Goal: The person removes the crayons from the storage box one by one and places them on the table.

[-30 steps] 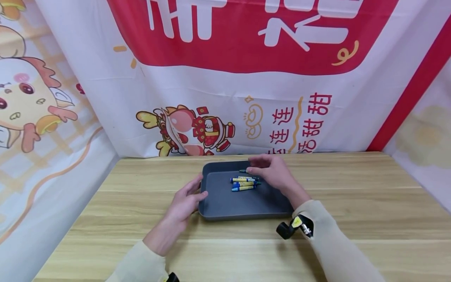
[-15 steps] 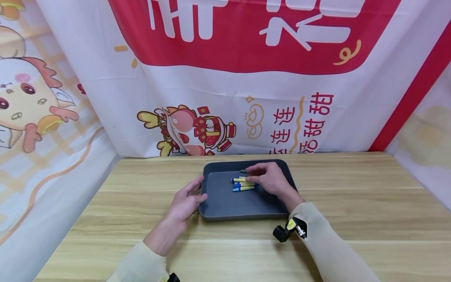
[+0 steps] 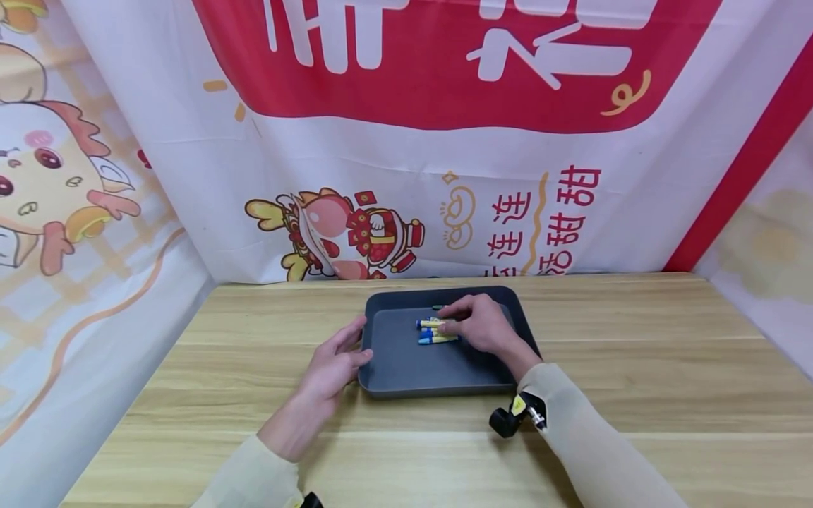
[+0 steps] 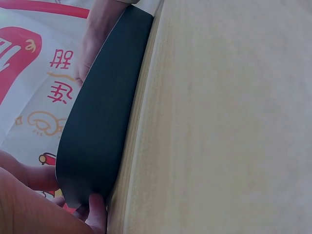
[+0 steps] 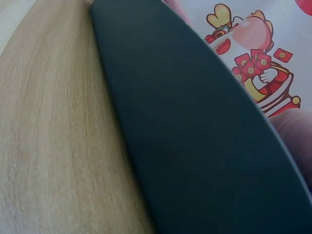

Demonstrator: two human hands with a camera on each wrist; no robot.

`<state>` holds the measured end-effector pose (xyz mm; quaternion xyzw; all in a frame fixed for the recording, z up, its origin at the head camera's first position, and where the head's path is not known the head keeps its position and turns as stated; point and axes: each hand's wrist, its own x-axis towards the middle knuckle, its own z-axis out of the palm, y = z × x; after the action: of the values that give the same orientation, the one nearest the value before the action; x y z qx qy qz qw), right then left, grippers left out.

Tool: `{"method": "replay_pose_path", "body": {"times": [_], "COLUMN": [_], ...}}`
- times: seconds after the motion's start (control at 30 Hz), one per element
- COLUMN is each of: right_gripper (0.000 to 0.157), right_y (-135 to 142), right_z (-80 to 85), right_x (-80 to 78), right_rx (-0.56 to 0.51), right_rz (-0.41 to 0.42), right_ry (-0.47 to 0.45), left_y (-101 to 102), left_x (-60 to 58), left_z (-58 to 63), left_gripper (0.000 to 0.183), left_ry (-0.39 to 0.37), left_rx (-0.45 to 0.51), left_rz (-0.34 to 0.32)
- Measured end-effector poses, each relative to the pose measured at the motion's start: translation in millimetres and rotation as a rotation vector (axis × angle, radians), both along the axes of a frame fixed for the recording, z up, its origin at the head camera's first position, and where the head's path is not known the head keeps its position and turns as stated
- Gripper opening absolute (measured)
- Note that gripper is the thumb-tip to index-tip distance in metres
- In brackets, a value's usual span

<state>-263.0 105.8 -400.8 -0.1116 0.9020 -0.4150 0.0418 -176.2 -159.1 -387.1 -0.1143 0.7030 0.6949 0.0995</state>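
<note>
A dark grey tray (image 3: 406, 370) sits on the wooden table. My left hand (image 3: 333, 360) grips its left side; in the left wrist view, one digit lies at the rim and fingertips (image 4: 97, 209) lie against the lower edge. Several crayons (image 3: 438, 339), yellow-wrapped with blue ends, lie bunched in the upper middle of the tray, and a dark green tip (image 3: 438, 307) shows behind them. My right hand (image 3: 483, 324) reaches over the right side, its thumb and curled fingers pinching at a crayon (image 3: 427, 324) in the bunch. The hand covers the crayons' right ends.
The wooden table (image 3: 635, 367) extends on both sides of the tray and in front of it. Behind it hangs a white and red printed cloth (image 3: 394, 155). Another printed cloth (image 3: 95, 310) hangs at the left.
My right hand has come down and left from above the tray's back rim onto the crayons, its thumb now over the bunch. The left hand and the tray stay in place.
</note>
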Motion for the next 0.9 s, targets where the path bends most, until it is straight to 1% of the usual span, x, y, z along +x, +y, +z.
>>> {"method": "replay_pose_path", "body": {"times": [0.5,0.9], "right_gripper": [0.018,0.02], "right_y": [0.8,-0.8], "right_z": [0.0,0.7], "right_x": [0.1,0.6], "right_rx": [0.027,0.004], "right_rz": [0.014,0.019], "right_ry": [0.028,-0.016], "left_y": [0.0,-0.3], "left_x": [0.6,-0.9], "left_z": [-0.8,-1.2], "left_gripper": [0.068,0.069], "left_ry": [0.001,-0.007], "left_rx": [-0.002,-0.002], "left_rz": [0.006,0.007]}}
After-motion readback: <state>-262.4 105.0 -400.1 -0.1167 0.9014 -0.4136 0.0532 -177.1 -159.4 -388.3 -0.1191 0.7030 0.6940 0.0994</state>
